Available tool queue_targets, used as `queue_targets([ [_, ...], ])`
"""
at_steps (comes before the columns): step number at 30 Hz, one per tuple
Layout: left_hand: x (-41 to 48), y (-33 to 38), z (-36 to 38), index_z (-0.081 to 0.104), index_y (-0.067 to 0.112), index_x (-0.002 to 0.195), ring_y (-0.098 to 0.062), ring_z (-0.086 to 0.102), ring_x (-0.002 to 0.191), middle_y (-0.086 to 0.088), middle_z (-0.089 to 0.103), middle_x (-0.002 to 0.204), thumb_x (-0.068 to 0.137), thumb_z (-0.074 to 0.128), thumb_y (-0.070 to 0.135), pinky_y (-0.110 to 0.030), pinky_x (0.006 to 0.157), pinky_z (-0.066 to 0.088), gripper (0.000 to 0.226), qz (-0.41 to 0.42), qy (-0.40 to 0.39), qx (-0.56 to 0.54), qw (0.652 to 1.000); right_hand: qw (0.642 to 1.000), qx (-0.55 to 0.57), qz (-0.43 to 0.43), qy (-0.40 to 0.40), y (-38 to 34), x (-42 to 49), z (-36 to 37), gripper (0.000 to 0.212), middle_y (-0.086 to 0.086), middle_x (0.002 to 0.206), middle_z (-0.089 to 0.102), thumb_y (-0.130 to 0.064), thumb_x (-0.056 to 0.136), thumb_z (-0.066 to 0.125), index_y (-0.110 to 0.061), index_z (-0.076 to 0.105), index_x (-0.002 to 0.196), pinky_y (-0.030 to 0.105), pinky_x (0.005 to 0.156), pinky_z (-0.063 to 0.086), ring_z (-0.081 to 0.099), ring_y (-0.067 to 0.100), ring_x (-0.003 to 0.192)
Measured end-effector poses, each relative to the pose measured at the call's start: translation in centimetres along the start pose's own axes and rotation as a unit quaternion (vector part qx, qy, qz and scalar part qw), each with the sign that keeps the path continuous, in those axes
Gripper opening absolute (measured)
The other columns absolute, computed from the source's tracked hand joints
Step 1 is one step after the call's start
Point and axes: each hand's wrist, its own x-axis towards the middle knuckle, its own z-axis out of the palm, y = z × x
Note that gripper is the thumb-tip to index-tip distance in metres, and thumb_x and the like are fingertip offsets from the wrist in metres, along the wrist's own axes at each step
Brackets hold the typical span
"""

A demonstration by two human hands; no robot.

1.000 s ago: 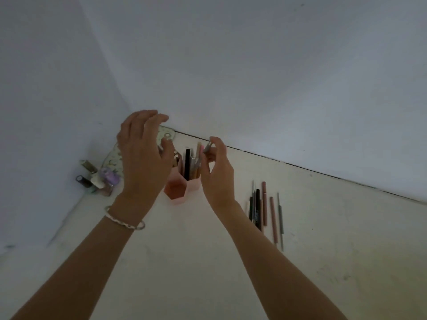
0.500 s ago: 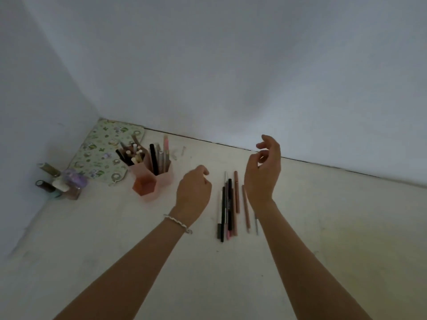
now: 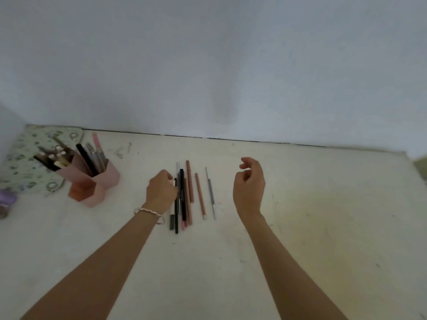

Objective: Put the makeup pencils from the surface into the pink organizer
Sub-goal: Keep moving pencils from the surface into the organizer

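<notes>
The pink organizer (image 3: 110,177) stands near the desk's (image 3: 300,227) far left corner. It is a cluster of hexagonal plastic cups of uneven height. The taller cups hold upright sticks (image 3: 91,159): a black one, several grey ones and a pink-capped one, all leaning toward the wall. The rear cup is packed with pale-tipped ones. Behind it, in the corner itself, lies a flat floral pouch (image 3: 20,162).

The makeup pencils (image 3: 182,195) lie on the desk at its middle, well apart from the organizer. They are roughly parallel and point at the far edge. Black, grey and pink ones are bunched together on the left. A brown pencil (image 3: 200,195) and a thin grey metal-looking one (image 3: 210,192) lie separately to the right.

The left hand (image 3: 161,192), with a pale beaded bracelet (image 3: 150,212) at the wrist, rests knuckles-up at the left side of the bunch. Its fingers (image 3: 166,176) are curled down onto it, but I cannot tell whether they pinch a pencil. The right hand (image 3: 249,183) hovers to the right of the pencils with its wrist bent, its fingers (image 3: 247,161) loosely curled and apart, holding nothing.

The desk is matt, off-white and scuffed.
</notes>
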Motion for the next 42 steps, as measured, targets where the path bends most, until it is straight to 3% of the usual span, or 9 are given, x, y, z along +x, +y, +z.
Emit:
queue_targets([
  [7, -0.4, 5.0, -4.7, 0.06, 0.023, 0.094, -0.006, 0.06, 0.067, 0.01, 0.062, 0.076, 0.08, 0.066, 0.01, -0.016, 0.058, 0.043, 0.021, 0.116, 0.117, -0.129, 0.978, 0.967, -0.163, 0.042, -0.193, 0.5, -0.4, 2.9, 0.033, 0.006, 0.107, 0.062, -0.007, 0.095, 0.048, -0.011, 0.053, 0.127, 0.026, 0.076, 0.043, 0.06, 0.02, 0.094],
  [13, -1.9, 5.8, -7.3, 0.063, 0.021, 0.101, 0.001, 0.059, 0.07, 0.003, 0.064, 0.084, 0.083, 0.064, 0.007, -0.002, 0.062, 0.041, 0.023, 0.158, 0.167, -0.174, 0.958, 0.896, -0.337, -0.047, -0.285, 0.4, -1.5, 4.8, 0.055, 0.014, 0.117, 0.054, 0.005, 0.093, 0.04, -0.012, 0.032, 0.145, 0.033, 0.081, 0.049, 0.058, 0.028, 0.1],
  [19, -1.6, 2.0, -16.7, 0.064, 0.016, 0.109, 0.007, 0.059, 0.071, -0.001, 0.065, 0.097, 0.083, 0.061, 0.012, -0.003, 0.066, 0.046, 0.026, 0.195, 0.356, -0.17, 0.898, 0.977, -0.097, -0.04, -0.188, -4.4, 0.6, 5.3, 0.074, 0.002, 0.098, 0.049, -0.004, 0.09, 0.048, -0.027, 0.02, 0.154, 0.018, 0.061, 0.041, 0.049, 0.008, 0.07],
  [22, -1.3, -0.7, -19.9, 0.065, 0.013, 0.109, 0.009, 0.057, 0.072, -0.007, 0.063, 0.097, 0.081, 0.059, 0.013, 0.0, 0.068, 0.043, 0.028, 0.19, 0.419, -0.133, 0.878, 0.986, -0.001, -0.081, -0.147, -7.6, 0.6, 6.7, 0.078, -0.003, 0.094, 0.046, -0.002, 0.087, 0.049, -0.037, 0.02, 0.151, 0.025, 0.065, 0.051, 0.049, 0.008, 0.068],
  [27, 0.2, -4.1, -18.6, 0.064, 0.009, 0.108, -0.005, 0.053, 0.074, -0.009, 0.059, 0.096, 0.084, 0.062, 0.004, -0.006, 0.073, 0.045, 0.024, 0.199, 0.396, -0.066, 0.894, 0.977, 0.098, -0.114, -0.148, -11.6, -0.8, 9.4, 0.08, -0.003, 0.095, 0.05, 0.0, 0.086, 0.053, -0.044, 0.022, 0.146, 0.043, 0.073, 0.057, 0.058, 0.022, 0.081],
  [31, 1.8, -6.1, -17.0, 0.066, 0.011, 0.099, -0.02, 0.055, 0.085, -0.007, 0.063, 0.096, 0.078, 0.064, 0.005, -0.025, 0.08, 0.04, 0.022, 0.211, 0.358, 0.065, 0.908, 0.971, 0.125, -0.138, -0.149, -12.7, -2.7, 11.3, 0.075, -0.009, 0.092, 0.053, 0.0, 0.088, 0.057, -0.038, 0.026, 0.144, 0.034, 0.075, 0.058, 0.059, 0.01, 0.08],
  [34, 1.9, -7.2, -16.9, 0.073, 0.015, 0.098, -0.032, 0.053, 0.114, -0.008, 0.064, 0.114, 0.077, 0.07, 0.018, -0.043, 0.094, 0.036, 0.021, 0.196, 0.364, 0.18, 0.893, 0.967, 0.144, -0.146, -0.153, -13.3, -4.1, 13.1, 0.07, -0.01, 0.091, 0.056, -0.001, 0.09, 0.058, -0.034, 0.028, 0.144, 0.024, 0.073, 0.058, 0.062, 0.01, 0.08],
  [38, 1.2, -7.8, -19.8, 0.07, 0.014, 0.108, -0.032, 0.053, 0.114, -0.008, 0.065, 0.115, 0.076, 0.062, 0.013, -0.044, 0.094, 0.04, 0.034, 0.213, 0.414, 0.11, 0.878, 0.956, 0.172, -0.175, -0.163, -14.3, -6.1, 16.3, 0.069, -0.012, 0.091, 0.058, -0.002, 0.089, 0.059, -0.033, 0.029, 0.143, 0.013, 0.076, 0.052, 0.063, 0.008, 0.083],
  [42, 0.1, -8.0, -22.0, 0.068, 0.01, 0.108, -0.03, 0.052, 0.11, -0.008, 0.067, 0.108, 0.075, 0.054, 0.005, -0.037, 0.094, 0.037, 0.037, 0.216, 0.426, 0.051, 0.877, 0.953, 0.142, -0.2, -0.179, -14.2, -7.5, 19.0, 0.064, -0.011, 0.091, 0.059, -0.006, 0.093, 0.059, -0.031, 0.027, 0.142, 0.027, 0.083, 0.055, 0.063, 0.01, 0.086],
])
